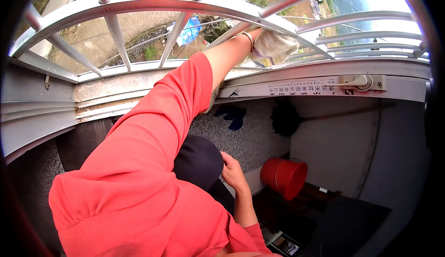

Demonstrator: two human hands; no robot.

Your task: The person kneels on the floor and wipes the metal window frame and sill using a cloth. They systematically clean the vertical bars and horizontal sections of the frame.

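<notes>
My left arm, in a red sleeve, stretches out over the sill and between the metal bars. At its end my left hand [256, 34] is mostly hidden by a dirty grey-white cloth [276, 47], which it grips against the window's outer frame [296, 62]. A pale bracelet [249, 38] circles that wrist. Lower down, my right hand [232, 170] rests beside my dark-trousered knee [199, 162]. Its fingers are curled in and I see nothing in them, though the tips are partly hidden.
Curved metal bars [174, 39] enclose the window, with ground far below outside. A latch handle [357, 81] sits on the frame. Inside, a red bucket [285, 178] stands low at the right, near a dark mop head [283, 117]. A blue cloth [234, 118] hangs on the speckled wall [250, 141].
</notes>
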